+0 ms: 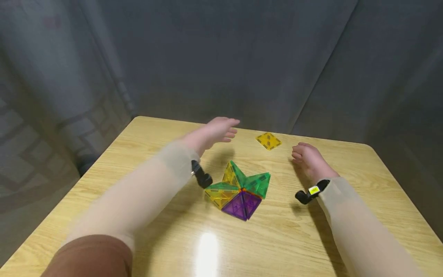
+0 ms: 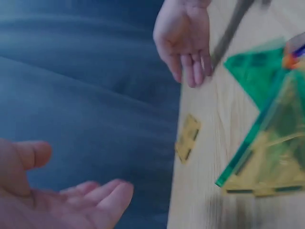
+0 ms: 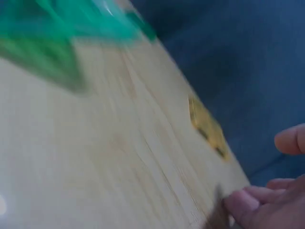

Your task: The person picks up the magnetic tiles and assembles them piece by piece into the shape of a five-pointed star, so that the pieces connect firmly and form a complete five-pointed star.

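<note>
A star-like build of translucent magnetic tiles [image 1: 238, 192] sits mid-table, with green, yellow and purple triangles joined around an orange centre. Beyond it, near the far edge, a yellow diamond of tiles [image 1: 268, 141] lies flat. My left hand [image 1: 219, 130] hovers behind the build's left side, fingers extended and holding nothing; the left wrist view shows its thumb apart from the fingers [image 2: 112, 200]. To the right of the diamond is my right hand [image 1: 308, 156], its fingers loosely bent and nothing in its grasp. Neither hand touches a tile.
The wooden table [image 1: 166, 134] has rounded far corners and a glare spot near the front. A dark grey curtain [image 1: 225, 69] hangs right behind its far edge. Black wrist cameras [image 1: 202, 175] are strapped over the pale sleeves.
</note>
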### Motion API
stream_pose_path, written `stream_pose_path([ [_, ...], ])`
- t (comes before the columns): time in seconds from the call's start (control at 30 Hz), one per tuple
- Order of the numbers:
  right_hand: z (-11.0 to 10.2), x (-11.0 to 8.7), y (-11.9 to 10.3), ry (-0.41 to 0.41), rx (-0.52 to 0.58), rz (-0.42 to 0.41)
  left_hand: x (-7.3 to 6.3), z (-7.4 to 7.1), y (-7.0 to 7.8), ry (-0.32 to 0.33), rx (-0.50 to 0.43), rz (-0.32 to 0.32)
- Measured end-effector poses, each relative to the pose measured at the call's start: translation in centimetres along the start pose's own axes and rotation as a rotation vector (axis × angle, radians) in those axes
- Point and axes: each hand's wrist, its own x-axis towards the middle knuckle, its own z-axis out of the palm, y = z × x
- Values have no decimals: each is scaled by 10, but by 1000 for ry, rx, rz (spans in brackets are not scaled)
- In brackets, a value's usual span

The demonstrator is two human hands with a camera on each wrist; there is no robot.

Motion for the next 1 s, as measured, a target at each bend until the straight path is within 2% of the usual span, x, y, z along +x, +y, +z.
stream_pose_path([
  [0.1,0,23,5,58,29,26,37,12,1,-71,4,-57],
  [0.2,0,37,10,91,70,33,67,21,-7,-104,-2,-114],
  [0.37,7,46,10,79,89,43,99,36,-17,-131,-19,-199],
  [0.5,12,49,6,101,118,72,115,48,-17,-134,-57,-212],
  [0.63,15,49,3,131,141,91,126,57,-20,-104,-133,-227],
  [0.9,20,49,0,120,142,104,131,64,-29,-43,-157,-219],
  [1.0,20,48,-3,125,182,133,132,68,-28,11,-193,-199],
])
